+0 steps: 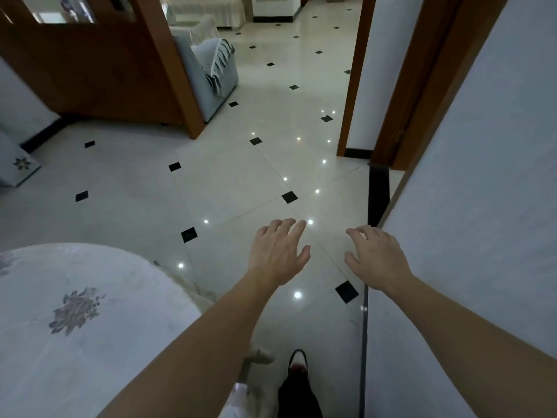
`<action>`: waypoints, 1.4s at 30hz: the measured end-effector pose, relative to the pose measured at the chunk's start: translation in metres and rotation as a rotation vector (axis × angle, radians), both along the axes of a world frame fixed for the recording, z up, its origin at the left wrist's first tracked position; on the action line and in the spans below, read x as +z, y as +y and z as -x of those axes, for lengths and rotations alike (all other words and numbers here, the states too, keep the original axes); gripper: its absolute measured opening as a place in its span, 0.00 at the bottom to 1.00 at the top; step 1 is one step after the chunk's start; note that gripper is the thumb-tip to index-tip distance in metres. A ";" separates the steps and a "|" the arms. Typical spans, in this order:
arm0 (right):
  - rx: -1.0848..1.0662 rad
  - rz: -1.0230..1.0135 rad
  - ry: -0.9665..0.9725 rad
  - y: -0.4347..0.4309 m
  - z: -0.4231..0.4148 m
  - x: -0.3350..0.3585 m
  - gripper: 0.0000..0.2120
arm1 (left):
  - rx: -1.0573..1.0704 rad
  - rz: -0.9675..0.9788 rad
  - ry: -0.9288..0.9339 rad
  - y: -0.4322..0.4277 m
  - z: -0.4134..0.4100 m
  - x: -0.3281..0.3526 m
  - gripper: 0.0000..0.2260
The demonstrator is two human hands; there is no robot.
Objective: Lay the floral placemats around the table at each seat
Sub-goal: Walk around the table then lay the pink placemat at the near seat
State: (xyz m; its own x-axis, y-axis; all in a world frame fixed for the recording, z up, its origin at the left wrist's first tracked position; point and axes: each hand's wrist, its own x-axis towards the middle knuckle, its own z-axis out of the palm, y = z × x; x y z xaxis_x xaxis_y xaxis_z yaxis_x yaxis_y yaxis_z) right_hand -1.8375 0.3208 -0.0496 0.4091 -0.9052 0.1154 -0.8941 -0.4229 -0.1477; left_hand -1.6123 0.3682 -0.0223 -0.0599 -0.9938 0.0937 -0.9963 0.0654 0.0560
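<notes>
My left hand (278, 251) and my right hand (375, 256) are stretched out in front of me over the tiled floor, palms down, fingers spread, holding nothing. At the lower left lies the round table (144, 342), covered in a pale cloth with a grey-purple flower print (75, 310) on it. I cannot tell whether that print belongs to a placemat or to the cloth. At the far left edge a pale piece with a small flower motif (22, 163) shows, partly cut off by the frame.
A white wall (482, 206) runs close along my right side. Ahead are a wooden partition (105, 70), a covered armchair (211, 73) and a wooden door frame (355, 86). Glossy white tiled floor (241, 182) with black insets lies between. My dark shoe (298, 362) shows below.
</notes>
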 end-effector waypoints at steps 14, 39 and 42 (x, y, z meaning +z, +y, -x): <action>0.065 -0.022 0.053 -0.207 -0.071 0.014 0.23 | 0.097 -0.005 0.043 -0.192 -0.068 -0.016 0.24; 0.603 0.025 -0.083 -0.477 -0.411 0.029 0.22 | 0.636 0.081 -0.042 -0.368 -0.325 0.014 0.25; 0.702 0.024 -0.093 -0.510 -0.469 0.031 0.22 | 0.742 0.093 -0.055 -0.385 -0.369 0.018 0.24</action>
